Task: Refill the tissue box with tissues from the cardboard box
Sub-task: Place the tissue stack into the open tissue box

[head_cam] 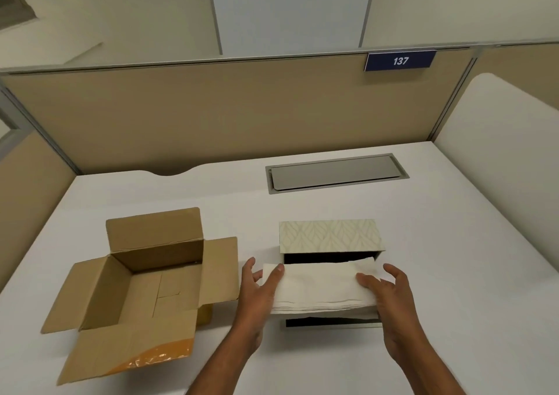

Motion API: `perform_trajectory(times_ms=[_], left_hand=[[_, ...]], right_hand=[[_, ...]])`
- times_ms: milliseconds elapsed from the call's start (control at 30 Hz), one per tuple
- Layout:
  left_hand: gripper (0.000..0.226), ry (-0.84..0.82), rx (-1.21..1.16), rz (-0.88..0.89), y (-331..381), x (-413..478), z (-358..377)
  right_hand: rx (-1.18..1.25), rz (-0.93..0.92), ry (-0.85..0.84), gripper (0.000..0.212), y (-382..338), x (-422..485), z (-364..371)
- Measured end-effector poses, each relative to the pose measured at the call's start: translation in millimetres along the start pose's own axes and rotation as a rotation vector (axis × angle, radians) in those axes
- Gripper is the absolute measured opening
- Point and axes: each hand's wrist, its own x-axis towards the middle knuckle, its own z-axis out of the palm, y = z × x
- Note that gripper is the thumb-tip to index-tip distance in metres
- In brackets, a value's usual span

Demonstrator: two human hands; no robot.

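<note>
Both hands — left hand (260,296), right hand (390,296) — clamp the ends of a white tissue stack (320,288) over the open tissue box (331,245); the empty cardboard box (145,285) sits toward the desk's (423,243) left edge.

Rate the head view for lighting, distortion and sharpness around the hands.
Head view: even soft light, faint shadows; wide-angle bend curves the partition rail; glare only on the cardboard box flap's orange tape; left hand, right hand and tissue stack slightly soft; tissue box interior nearly black.
</note>
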Motion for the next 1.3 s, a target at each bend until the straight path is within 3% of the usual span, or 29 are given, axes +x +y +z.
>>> perform_trajectory(times_ms=[333,767,1300], left_hand=[[0.073,-0.063,-0.042,-0.045,-23.9,25.2,32.4],[0.068,0.045,-0.118,-0.079,-48.6,48.6,57.1],[0.058,0.126,-0.09,0.0,-53.4,60.3,65.7]], right_hand=[[-0.016,0.089,0.036,0.074,20.2,52.4,-18.8],[0.021,0.102,-0.012,0.079,40.6,93.8,-26.2],[0.051,0.081,-0.025,0.077,47.7,111.6,-22.1]])
